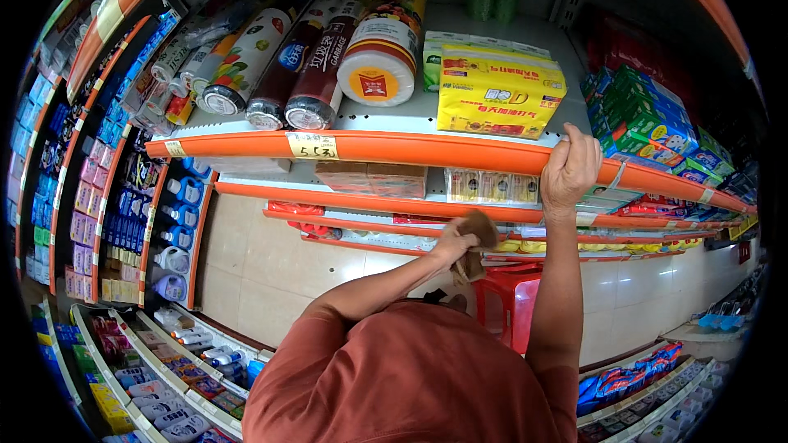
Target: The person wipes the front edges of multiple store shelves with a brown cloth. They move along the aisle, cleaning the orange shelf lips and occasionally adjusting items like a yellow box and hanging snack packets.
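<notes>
My left hand (457,242) is closed around a brown cloth (477,234), held low in front of the lower shelves. My right hand (571,166) is raised and gripping the orange front edge (394,151) of the upper shelf, fingers curled over it. Just left of that hand, a yellow printed pack (502,98) sits at the shelf's front, before a green-and-white pack (433,61). Further left lie a large plastic-wrapped roll (377,77) and several dark garbage bag rolls (317,92).
A red plastic stool (511,301) stands below my arms on the tiled floor (265,252). Green boxes (646,129) are stacked right of my right hand. Lower shelves hold boxed goods (372,178). More stocked shelves, with detergent bottles (175,258), run along the left and behind me.
</notes>
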Tool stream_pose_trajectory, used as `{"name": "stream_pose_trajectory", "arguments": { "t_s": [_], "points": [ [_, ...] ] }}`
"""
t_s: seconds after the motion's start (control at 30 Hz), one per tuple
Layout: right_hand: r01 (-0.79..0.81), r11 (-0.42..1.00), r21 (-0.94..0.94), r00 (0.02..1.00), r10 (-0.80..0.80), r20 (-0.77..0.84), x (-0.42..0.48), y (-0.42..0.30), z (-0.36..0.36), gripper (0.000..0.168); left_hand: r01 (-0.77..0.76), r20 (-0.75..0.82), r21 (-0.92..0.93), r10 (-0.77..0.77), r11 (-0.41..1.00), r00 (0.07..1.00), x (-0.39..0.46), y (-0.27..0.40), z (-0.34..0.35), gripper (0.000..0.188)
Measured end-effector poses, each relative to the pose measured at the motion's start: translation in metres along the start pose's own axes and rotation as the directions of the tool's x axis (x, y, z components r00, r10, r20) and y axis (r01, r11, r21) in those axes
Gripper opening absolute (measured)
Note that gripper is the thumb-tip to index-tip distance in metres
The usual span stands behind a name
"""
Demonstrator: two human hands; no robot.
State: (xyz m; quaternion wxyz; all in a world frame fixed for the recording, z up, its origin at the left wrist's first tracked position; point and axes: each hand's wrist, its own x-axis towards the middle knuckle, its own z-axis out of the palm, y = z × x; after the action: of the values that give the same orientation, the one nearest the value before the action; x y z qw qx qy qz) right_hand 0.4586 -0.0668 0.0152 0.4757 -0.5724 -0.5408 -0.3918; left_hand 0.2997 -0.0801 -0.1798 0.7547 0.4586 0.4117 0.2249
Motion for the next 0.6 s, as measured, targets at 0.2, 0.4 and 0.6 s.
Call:
{"name": "stream_pose_trajectory", "arguments": {
  "t_s": [0.2, 0.4, 0.6],
  "points": [
    [0.005, 1.000, 0.004, 1.000, -0.005, 0.007, -0.002, 0.000, 0.000, 0.020, -0.226, 0.185, 0.116, 0.202, 0.967, 0.962, -0.032, 0.031, -0.005, 0.052],
    [0.012, 1.000, 0.005, 1.000, -0.012, -0.006, 0.000, -0.001, 0.000, 0.019, -0.383, -0.006, 0.191, 0.392, 0.904, 0.920, -0.090, 0.072, -0.079, 0.057],
    [-0.006, 0.999, -0.037, 1.000, 0.006, 0.021, 0.000, -0.001, -0.002, 0.018, -0.495, -0.475, 0.318, 0.588, 0.808, 0.654, -0.100, 0.147, -0.130, 0.040]
  ]
}}
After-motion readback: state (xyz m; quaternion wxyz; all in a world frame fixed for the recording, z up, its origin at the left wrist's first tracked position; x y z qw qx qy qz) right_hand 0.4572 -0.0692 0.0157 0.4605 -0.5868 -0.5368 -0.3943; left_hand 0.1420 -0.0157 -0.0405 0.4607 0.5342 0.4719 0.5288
